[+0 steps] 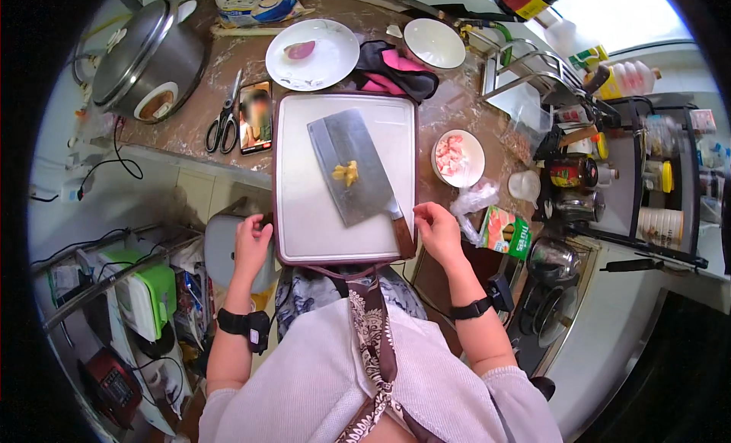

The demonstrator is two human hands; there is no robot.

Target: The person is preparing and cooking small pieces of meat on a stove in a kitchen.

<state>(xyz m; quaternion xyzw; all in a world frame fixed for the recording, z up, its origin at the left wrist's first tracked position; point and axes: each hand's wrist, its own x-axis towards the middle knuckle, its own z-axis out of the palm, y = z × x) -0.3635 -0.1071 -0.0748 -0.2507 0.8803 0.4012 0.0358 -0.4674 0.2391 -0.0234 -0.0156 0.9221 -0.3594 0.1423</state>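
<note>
A cleaver (357,183) lies flat on a white cutting board (300,231) with a dark red rim, its wooden handle (403,237) at the lower right. Small yellowish pieces, perhaps ginger, (346,173) rest on the blade. My left hand (252,242) hovers just off the board's lower left edge, fingers loosely curled and apart, holding nothing. Beside the lower right edge, near the cleaver's handle, is my right hand (437,229), also empty with bent fingers. A bowl of diced pink meat (450,155) stands right of the board. Behind the board, a white plate (337,71) holds a purple-skinned piece (300,50), perhaps shallot or onion.
Scissors (224,126) and a phone (256,118) lie left of the board; a large rice cooker (154,60) stands beyond. An empty bowl (435,43) and a pink-black cloth (394,71) are behind. Crumpled plastic (475,200), a green packet (507,231) and jars (573,173) are at right.
</note>
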